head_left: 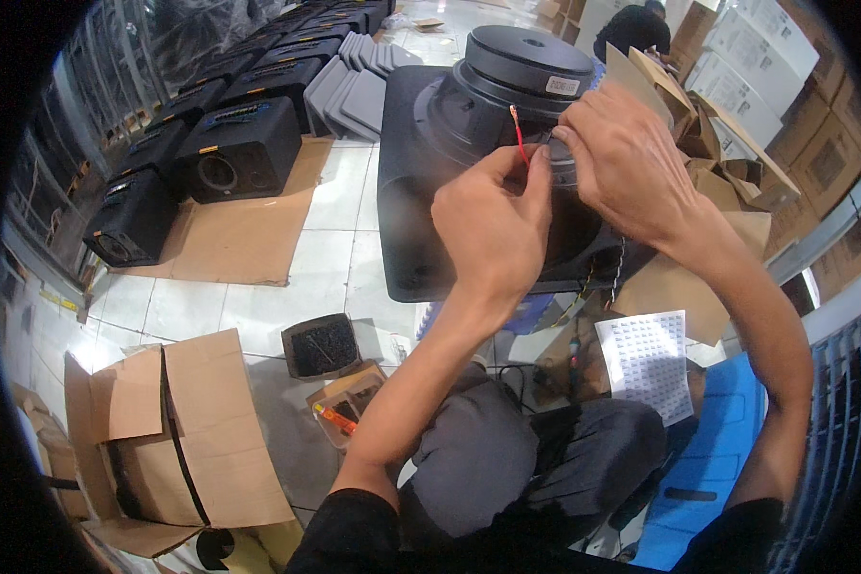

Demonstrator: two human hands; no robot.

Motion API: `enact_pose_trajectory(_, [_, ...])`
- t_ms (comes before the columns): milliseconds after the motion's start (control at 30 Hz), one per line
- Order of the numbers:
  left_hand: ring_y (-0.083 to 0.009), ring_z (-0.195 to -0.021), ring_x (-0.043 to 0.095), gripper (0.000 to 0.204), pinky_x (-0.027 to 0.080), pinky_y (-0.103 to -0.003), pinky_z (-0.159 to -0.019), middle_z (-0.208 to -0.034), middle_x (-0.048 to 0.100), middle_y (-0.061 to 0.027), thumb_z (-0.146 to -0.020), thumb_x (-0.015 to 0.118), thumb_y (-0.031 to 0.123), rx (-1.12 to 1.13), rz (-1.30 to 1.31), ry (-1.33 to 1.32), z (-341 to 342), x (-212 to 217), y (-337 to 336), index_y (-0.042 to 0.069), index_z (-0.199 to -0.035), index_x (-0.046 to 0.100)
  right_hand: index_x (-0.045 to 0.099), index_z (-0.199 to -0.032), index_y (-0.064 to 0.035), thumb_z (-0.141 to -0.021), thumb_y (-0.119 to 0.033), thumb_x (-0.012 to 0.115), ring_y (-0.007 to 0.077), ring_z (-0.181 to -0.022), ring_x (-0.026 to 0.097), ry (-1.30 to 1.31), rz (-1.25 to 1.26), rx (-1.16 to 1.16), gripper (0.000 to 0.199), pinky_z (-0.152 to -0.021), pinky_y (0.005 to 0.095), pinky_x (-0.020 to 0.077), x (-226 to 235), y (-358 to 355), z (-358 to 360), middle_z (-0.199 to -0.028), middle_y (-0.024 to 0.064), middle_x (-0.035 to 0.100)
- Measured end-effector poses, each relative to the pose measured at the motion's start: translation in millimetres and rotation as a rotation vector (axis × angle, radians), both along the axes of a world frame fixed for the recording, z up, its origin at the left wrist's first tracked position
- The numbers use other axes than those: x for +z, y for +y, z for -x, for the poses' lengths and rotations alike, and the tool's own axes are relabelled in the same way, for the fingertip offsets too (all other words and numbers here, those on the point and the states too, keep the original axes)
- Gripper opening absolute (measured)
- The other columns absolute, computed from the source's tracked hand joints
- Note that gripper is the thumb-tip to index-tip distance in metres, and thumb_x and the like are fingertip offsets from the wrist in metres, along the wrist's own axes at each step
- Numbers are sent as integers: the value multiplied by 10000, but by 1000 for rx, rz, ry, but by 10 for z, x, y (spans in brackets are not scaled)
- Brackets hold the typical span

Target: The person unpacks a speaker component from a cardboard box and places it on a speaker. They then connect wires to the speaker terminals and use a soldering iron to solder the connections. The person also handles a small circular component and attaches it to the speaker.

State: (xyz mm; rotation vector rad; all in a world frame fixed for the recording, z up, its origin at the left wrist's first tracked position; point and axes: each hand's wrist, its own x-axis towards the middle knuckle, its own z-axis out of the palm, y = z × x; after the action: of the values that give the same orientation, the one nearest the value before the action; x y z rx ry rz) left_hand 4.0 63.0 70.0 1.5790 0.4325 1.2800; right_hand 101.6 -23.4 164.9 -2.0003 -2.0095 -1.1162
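Between the thumb and forefinger of my left hand is a red wire, its bare coppery tip pointing up. Close beside it, my right hand is closed in a pinch; a thin dark piece shows at its fingertips, too small to name. Both hands are in front of a black speaker driver with a thick round magnet and a small white label. The driver rests, magnet up, on a black speaker panel, partly hidden by my hands. Thin twisted wires hang at the panel's near right edge.
Black speaker cabinets and grey panels stand at far left. Nearer are a box of dark screws, an orange-handled tool and an open carton. A label sheet lies by a blue plastic surface. Another person is behind.
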Motion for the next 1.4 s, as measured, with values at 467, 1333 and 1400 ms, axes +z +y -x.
enact_pose_trajectory(467, [-203, -577, 675, 199, 493, -310, -576, -671, 697, -118, -903, 724, 208, 79, -34, -24, -15, 1, -12, 19, -932, 777, 718, -787, 90, -856, -173, 632, 328, -559, 639, 961, 45, -322, 286, -593, 430, 494, 233, 82, 129, -611, 254, 621])
enact_pose_trajectory(1333, [-75, -564, 647, 231, 464, -223, -548, -633, 703, -59, -914, 734, 201, 78, -63, 5, 0, -25, -16, -24, -941, 779, 680, -743, 105, -728, -108, 593, 467, -708, 646, 384, 162, -111, 231, -751, 486, 539, 351, 150, 22, -752, 288, 661])
enact_pose_trajectory(1400, [-72, -563, 645, 223, 464, -222, -547, -631, 702, -55, -913, 735, 195, 103, -92, 5, -8, -23, -18, -21, -940, 779, 674, -742, 130, -695, -130, 587, 480, -679, 651, 516, 100, -260, 278, -710, 493, 534, 359, 218, 50, -733, 327, 644])
